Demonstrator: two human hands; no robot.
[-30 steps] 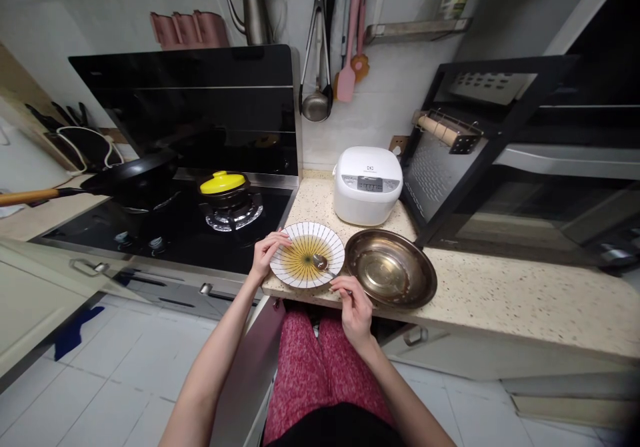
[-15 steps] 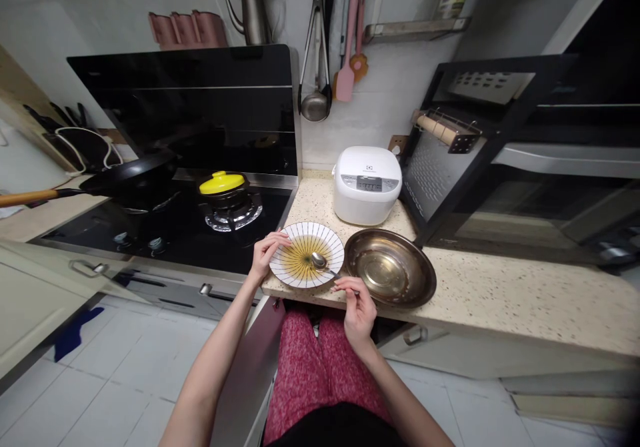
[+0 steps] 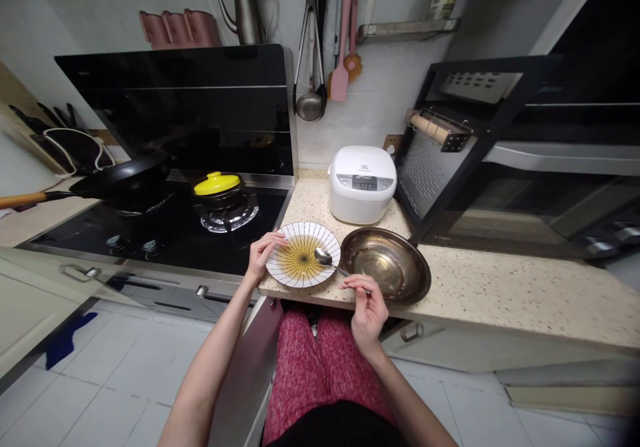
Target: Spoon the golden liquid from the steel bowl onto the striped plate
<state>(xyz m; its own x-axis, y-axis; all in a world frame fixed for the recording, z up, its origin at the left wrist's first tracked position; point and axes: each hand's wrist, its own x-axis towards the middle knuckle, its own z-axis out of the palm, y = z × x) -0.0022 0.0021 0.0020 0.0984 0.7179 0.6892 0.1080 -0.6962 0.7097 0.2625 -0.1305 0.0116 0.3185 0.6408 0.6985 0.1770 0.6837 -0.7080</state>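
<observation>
A white plate with dark radiating lines sits at the counter's front edge, with yellowish liquid in its middle. My left hand grips its left rim, the fingers lying over the edge and the thumb out of sight. Between the fingers of my right hand is the handle of a metal spoon. The spoon's bowl is over the right part of the plate; whether it touches the liquid I cannot tell. Just right of the plate, close to my right hand, stands a wide metal basin.
Behind the plate stands a white rice cooker. On the stove at left are a small pot with a yellow lid and a black wok. A black rack stands at right. Below the counter a cabinet door hangs open.
My right hand has shifted to the right with the spoon, whose bowl has moved slightly toward the plate's right rim. My left hand keeps its place on the left rim.
</observation>
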